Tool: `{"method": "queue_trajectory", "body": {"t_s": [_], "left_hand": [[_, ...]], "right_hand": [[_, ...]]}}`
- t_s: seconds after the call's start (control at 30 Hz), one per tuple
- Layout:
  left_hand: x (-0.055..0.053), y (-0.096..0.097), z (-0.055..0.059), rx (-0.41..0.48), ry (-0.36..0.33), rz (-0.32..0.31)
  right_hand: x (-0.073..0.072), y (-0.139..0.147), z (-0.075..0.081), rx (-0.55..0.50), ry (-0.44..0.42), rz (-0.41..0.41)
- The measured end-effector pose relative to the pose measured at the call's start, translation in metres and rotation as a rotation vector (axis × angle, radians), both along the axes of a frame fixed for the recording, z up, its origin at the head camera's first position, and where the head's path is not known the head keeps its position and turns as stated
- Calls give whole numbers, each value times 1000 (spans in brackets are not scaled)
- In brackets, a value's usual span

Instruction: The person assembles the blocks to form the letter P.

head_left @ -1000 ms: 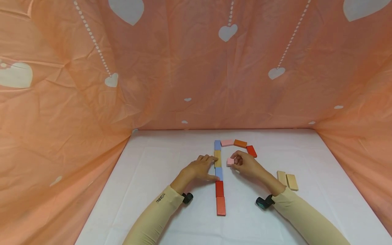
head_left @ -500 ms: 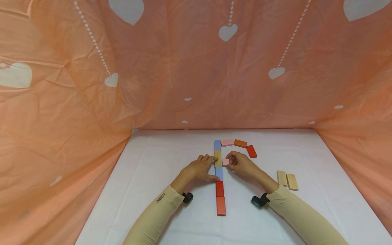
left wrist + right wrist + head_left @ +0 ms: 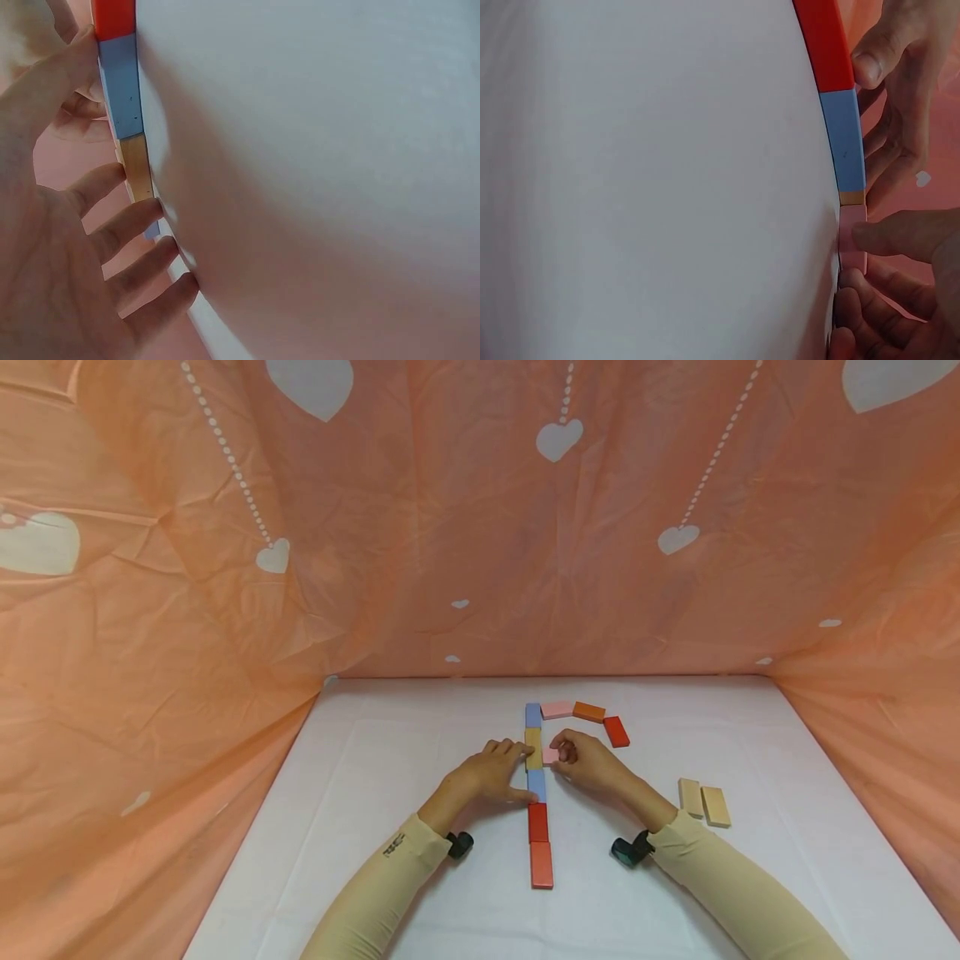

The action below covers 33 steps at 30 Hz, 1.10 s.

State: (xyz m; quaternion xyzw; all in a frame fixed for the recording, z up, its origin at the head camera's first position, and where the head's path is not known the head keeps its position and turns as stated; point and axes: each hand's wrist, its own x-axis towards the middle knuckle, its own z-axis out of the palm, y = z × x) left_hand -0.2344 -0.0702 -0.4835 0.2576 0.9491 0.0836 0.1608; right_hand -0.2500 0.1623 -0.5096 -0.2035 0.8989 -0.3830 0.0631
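Observation:
In the head view a straight column of flat wooden blocks runs front to back. It holds a far blue block (image 3: 532, 715), a natural wood block (image 3: 533, 737), a near blue block (image 3: 536, 783) and two reds, one a red block (image 3: 537, 822). My left hand (image 3: 489, 772) lies along its left side, fingers spread; the index fingertip touches the natural wood block and the thumb is where near blue meets red. From the right, my right hand (image 3: 596, 762) pinches a small pink block (image 3: 551, 756) between thumb and fingers, up against the natural wood block.
From the column's far end a curve leads right: a longer pink block (image 3: 557, 710), an orange block (image 3: 589, 712) and a red slanted block (image 3: 617, 732). Two loose natural wood blocks (image 3: 716, 807) lie beside the right forearm. An orange curtain (image 3: 480, 527) encloses the white table (image 3: 360, 752).
My right hand has slid the small pink block leftward until it meets the column's natural wood block. The left hand has stayed in place.

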Motion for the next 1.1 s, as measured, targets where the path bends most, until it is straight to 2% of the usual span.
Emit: {"method": "queue_trajectory", "body": {"t_s": [0.93,1.1], "left_hand": [[-1,1,-3,-12,10,0],[-2,1,-3,-8,3,3]], "right_hand": [[2,2,-1,-12,-20,-3],[7,10,2,1,-27,5]]}}
